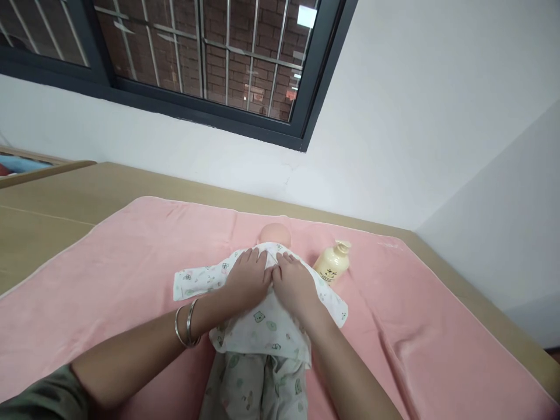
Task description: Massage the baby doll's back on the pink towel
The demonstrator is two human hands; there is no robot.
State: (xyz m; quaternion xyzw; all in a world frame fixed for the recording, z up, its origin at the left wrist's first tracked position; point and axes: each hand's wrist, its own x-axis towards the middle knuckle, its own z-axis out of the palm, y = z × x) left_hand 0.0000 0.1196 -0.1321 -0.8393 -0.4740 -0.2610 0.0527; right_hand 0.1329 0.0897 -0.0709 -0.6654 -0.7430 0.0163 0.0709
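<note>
A baby doll lies on its back, its smooth bald head [275, 233] showing above the collar. It wears a white baby shirt [262, 326] printed with small green animals, its sleeves spread to both sides. Matching trousers [242, 388] cover the legs at the bottom of the view. My left hand [249, 277] and my right hand [295, 283] meet at the upper front of the shirt, thumbs together. Both have their fingers bent over the cloth just below the neck, gripping it. What lies under the fingers is hidden.
A pale yellow pump bottle [333, 262] leans to the right of the doll, by the sleeve. Underneath is a pink blanket [131, 274] with some folds, laid over a wooden surface [56, 198]. Behind are a white wall and a barred window [205, 52].
</note>
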